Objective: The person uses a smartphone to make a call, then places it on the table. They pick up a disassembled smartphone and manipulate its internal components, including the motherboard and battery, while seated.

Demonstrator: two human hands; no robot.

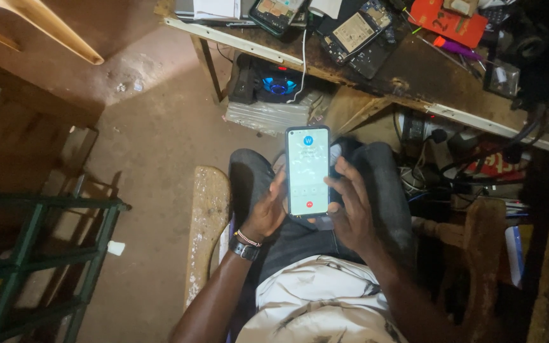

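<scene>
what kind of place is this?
Likely a small phone repair workshop. The workbench carries opened phones with bare circuit boards and a small tool. Both the left hand and right hand hold a lit smartphone.

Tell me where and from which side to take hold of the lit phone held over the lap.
Grip the phone by its two long edges around the middle, coming from above the lap. It lies face up and lengthways away from the body; the left hand and right hand already cover its lower edges and bottom end, and the lit screen should probably stay untouched.
</scene>
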